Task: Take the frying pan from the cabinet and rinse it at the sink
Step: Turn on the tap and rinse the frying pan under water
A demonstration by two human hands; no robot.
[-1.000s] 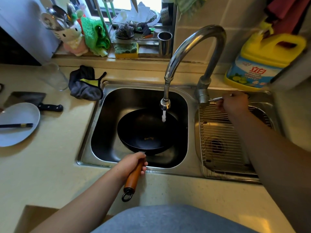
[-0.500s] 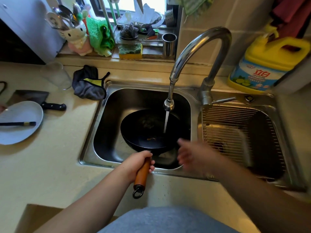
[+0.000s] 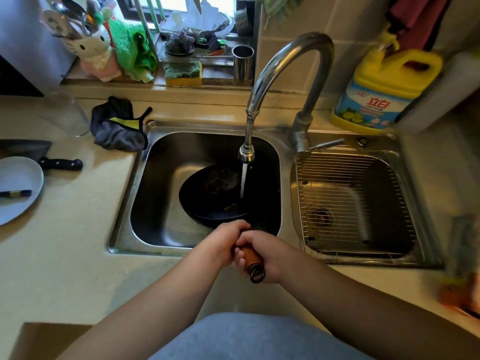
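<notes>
A: While the water runs, report the large fixtures first.

B: Worktop (image 3: 65,255): beige, runs along the near and left edges. Sink (image 3: 124,245): stainless steel, two basins. The left basin holds the frying pan. The right basin is covered by a wire rack (image 3: 358,193).

A: Tap status?

B: Faucet (image 3: 291,55): curved steel neck, its nozzle hangs over the left basin. A thin stream of water (image 3: 243,180) falls from the nozzle and lands inside the pan, toward its right side.

A: Location of the frying pan?

B: Frying pan (image 3: 210,196): black, inside the left basin, below the nozzle. Its brown wooden handle (image 3: 251,255) points toward the person across the near rim of the sink. A small pale speck lies on the pan floor.

A: State of each hand?

B: Left hand (image 3: 223,242): fingers closed around the handle at the end nearer the pan. Right hand (image 3: 267,255): closed around the same handle just behind the left, touching it. The metal hanging ring at the handle end shows below the right hand.

A: Surrounding items, in descending size?

B: Yellow detergent jug (image 3: 384,92) behind the right basin. Grey plate (image 3: 15,188) at far left with chopsticks (image 3: 15,194) across it. Dark cloth (image 3: 117,126) just beside the sink's back-left corner. Black-handled cleaver (image 3: 59,163) beside the plate. Sponge (image 3: 183,74) on the sill.
</notes>
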